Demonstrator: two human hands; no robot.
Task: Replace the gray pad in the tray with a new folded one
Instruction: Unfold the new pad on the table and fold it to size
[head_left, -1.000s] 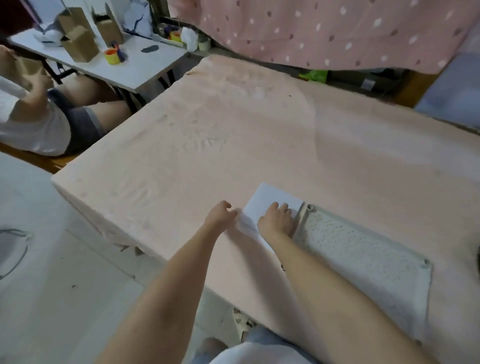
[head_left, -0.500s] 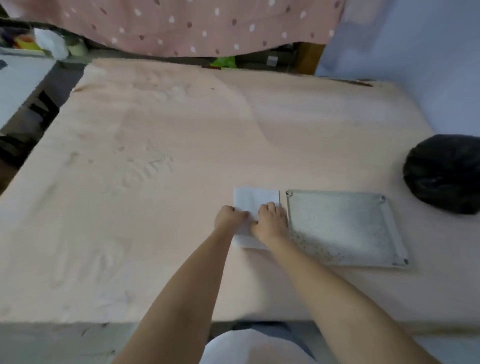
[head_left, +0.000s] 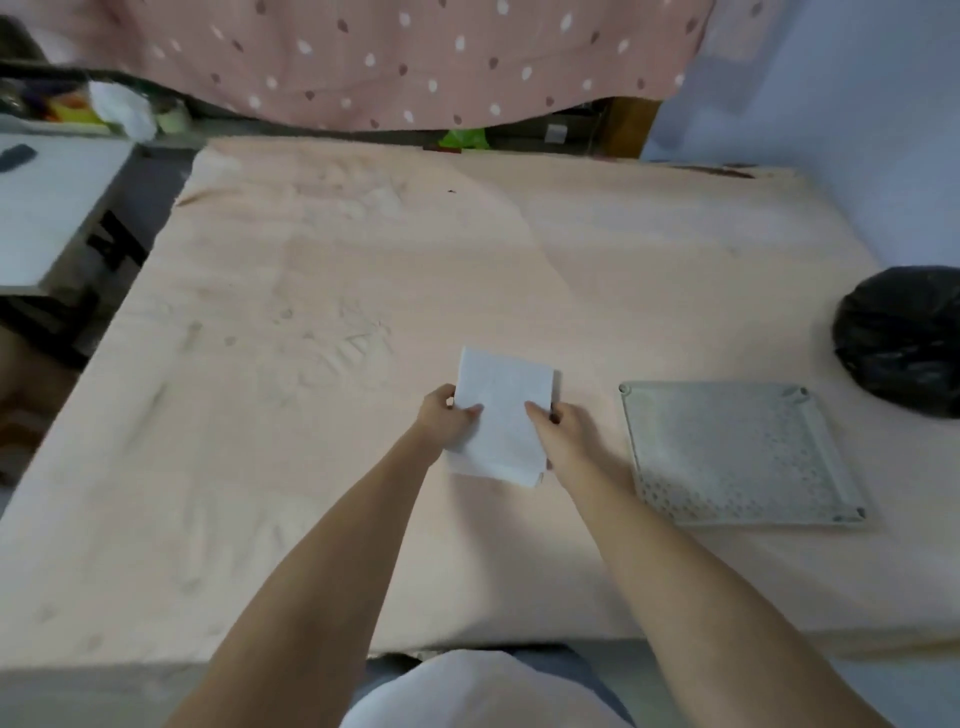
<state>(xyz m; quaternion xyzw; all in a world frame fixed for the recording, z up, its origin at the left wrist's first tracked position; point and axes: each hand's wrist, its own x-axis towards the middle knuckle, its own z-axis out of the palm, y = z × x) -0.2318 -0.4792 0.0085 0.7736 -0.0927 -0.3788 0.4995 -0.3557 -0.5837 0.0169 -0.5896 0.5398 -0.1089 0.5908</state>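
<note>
A white folded pad (head_left: 501, 415) is held up above the pink bed surface, tilted toward me. My left hand (head_left: 447, 418) grips its left edge and my right hand (head_left: 558, 428) grips its right edge, thumbs on top. The pale green perforated tray (head_left: 737, 452) lies flat on the bed to the right of my hands, apart from the pad. I see no gray pad lying in the tray; its dotted floor shows.
A black plastic bag (head_left: 904, 338) sits at the bed's right edge beyond the tray. A pink dotted cloth (head_left: 415, 57) hangs at the back. A white table (head_left: 47, 208) stands to the left. The bed's front edge is close to my body.
The camera swung right to face the bed squarely. The folded pad, pressed flat next to the tray before, is now lifted off the bed and held between both hands, left of the tray.
</note>
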